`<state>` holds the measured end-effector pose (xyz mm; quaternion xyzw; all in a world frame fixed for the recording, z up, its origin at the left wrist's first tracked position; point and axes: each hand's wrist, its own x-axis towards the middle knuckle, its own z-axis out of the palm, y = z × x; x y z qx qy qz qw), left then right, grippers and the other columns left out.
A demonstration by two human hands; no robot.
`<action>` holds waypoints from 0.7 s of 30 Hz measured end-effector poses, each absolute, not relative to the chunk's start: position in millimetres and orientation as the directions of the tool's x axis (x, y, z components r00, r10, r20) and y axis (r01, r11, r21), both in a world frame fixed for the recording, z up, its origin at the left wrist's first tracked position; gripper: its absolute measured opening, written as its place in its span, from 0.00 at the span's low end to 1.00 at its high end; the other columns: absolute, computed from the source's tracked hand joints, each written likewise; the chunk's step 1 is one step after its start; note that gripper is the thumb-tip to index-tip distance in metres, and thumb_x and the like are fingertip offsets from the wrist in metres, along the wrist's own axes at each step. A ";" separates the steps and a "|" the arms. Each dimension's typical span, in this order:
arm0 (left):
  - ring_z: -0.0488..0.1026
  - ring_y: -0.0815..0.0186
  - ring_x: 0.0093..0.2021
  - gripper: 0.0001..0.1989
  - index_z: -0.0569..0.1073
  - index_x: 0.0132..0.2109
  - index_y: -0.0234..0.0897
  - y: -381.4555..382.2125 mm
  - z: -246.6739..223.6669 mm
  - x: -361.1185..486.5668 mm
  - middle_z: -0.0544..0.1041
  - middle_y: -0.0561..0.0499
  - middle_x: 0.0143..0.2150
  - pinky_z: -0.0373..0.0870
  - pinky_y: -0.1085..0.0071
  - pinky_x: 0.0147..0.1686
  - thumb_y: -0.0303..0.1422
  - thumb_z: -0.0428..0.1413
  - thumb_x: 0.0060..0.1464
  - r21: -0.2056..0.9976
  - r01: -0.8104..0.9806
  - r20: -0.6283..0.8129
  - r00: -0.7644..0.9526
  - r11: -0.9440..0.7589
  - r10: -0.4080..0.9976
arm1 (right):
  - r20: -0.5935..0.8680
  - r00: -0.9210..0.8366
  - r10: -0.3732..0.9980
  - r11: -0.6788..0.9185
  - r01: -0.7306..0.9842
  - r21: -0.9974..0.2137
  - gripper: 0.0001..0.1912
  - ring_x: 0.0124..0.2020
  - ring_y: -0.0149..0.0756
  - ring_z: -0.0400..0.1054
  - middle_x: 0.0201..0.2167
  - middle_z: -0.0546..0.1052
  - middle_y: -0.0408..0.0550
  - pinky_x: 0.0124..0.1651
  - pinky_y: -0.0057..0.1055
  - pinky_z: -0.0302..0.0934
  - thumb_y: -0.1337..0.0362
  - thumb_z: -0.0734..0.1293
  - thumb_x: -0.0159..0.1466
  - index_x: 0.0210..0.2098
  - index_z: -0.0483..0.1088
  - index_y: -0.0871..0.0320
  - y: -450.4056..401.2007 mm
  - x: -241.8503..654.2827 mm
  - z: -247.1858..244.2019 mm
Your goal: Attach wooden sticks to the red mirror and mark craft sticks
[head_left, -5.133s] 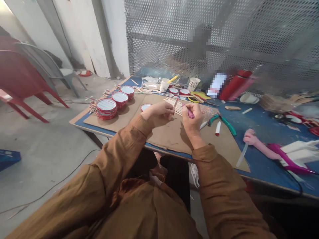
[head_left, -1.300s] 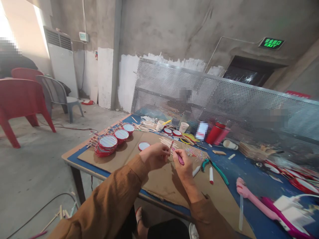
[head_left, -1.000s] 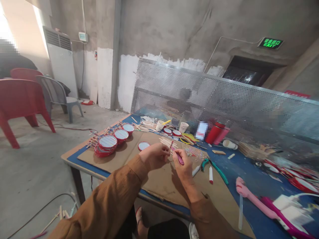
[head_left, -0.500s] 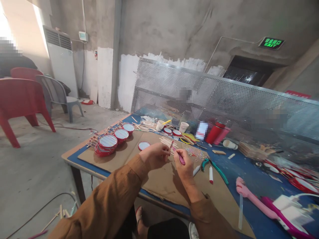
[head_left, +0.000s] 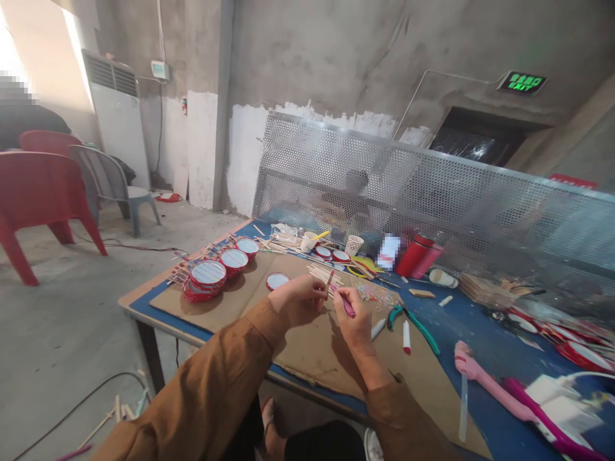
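My left hand (head_left: 302, 299) pinches a small, thin stick (head_left: 331, 278) upright above the cardboard (head_left: 307, 352). Closed around a pink pen-like tool (head_left: 348, 310), my right hand (head_left: 354, 318) keeps its tip close to the stick. Just behind my left hand lies a round red-rimmed piece with a white face (head_left: 277, 281). Pale wooden sticks (head_left: 319, 272) and small coloured bits (head_left: 377, 294) are spread behind my hands. To the right of my right hand are a white pen (head_left: 378, 329), a white marker with a red end (head_left: 407, 337) and teal-handled pliers (head_left: 423, 330).
More red-rimmed round pieces (head_left: 207, 273) stand at the table's left. Paper cups (head_left: 354, 244), a phone (head_left: 389, 251) and a red bottle (head_left: 414, 255) line the back, before a perforated metal screen (head_left: 317, 160). A pink tool (head_left: 494, 387) and white plugs (head_left: 562, 403) lie at the right.
My right hand and the pink tool have shifted very slightly left. My left hand holds the stick in nearly the same place.
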<state>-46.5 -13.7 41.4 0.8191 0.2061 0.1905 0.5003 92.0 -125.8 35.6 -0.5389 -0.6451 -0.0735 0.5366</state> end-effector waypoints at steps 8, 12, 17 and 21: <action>0.68 0.70 0.25 0.08 0.72 0.26 0.32 -15.1 44.8 -48.2 0.72 0.52 0.22 0.62 0.72 0.29 0.30 0.56 0.51 0.893 0.157 0.106 0.837 -0.422 0.536 | 0.765 0.162 0.623 0.406 0.769 -0.494 0.09 0.27 0.33 0.69 0.27 0.76 0.44 0.33 0.28 0.64 0.58 0.62 0.66 0.33 0.69 0.55 -123.5 93.8 32.2; 0.67 0.70 0.25 0.08 0.71 0.25 0.33 -16.7 46.1 -49.1 0.72 0.52 0.22 0.61 0.73 0.29 0.29 0.56 0.52 0.888 0.137 0.130 0.841 -0.438 0.525 | 0.765 0.165 0.623 0.412 0.762 -0.499 0.09 0.29 0.33 0.70 0.28 0.76 0.44 0.35 0.29 0.65 0.58 0.62 0.66 0.34 0.69 0.56 -123.3 93.3 31.9; 0.67 0.70 0.25 0.08 0.71 0.26 0.32 -15.3 40.6 -48.0 0.72 0.52 0.22 0.61 0.73 0.28 0.31 0.56 0.51 0.921 0.100 0.126 0.839 -0.377 0.529 | 0.753 0.162 0.638 0.413 0.753 -0.512 0.09 0.28 0.33 0.70 0.28 0.76 0.44 0.34 0.28 0.65 0.58 0.62 0.66 0.34 0.69 0.55 -122.7 94.1 30.6; 0.66 0.70 0.25 0.08 0.71 0.26 0.32 -13.7 38.5 -47.3 0.71 0.52 0.22 0.60 0.73 0.27 0.31 0.56 0.51 0.919 0.090 0.139 0.838 -0.383 0.529 | 0.747 0.162 0.644 0.413 0.749 -0.518 0.09 0.29 0.33 0.70 0.29 0.76 0.45 0.34 0.28 0.65 0.58 0.62 0.66 0.34 0.69 0.56 -122.7 95.1 29.3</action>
